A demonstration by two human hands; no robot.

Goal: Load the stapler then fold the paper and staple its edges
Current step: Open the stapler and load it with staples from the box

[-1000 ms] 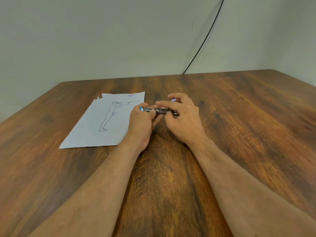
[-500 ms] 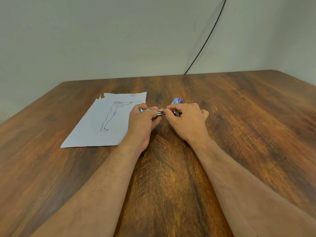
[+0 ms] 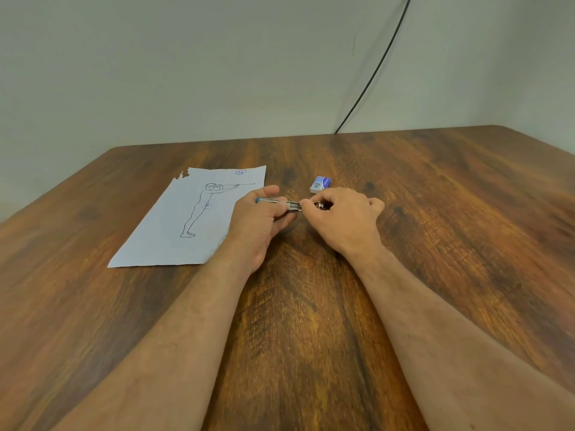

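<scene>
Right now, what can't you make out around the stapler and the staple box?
- Head view: stapler magazine, loaded or not; left hand and right hand cover it.
- Anything pinched in the right fingers: too small.
- Staple box label: too small.
- Paper near right corner: behind the left wrist.

paper (image 3: 189,219) left on table (image 3: 466,228) | stapler (image 3: 292,205) right of it | box (image 3: 320,185), probably staples, behind

A thin silver metal stapler with a blue tip (image 3: 280,203) is held sideways just above the brown wooden bench (image 3: 451,213). A flat white paper sheet with a drawn standing figure (image 3: 186,219) lies left of it. A small blue-and-white staple box (image 3: 320,184) sits just behind.
</scene>
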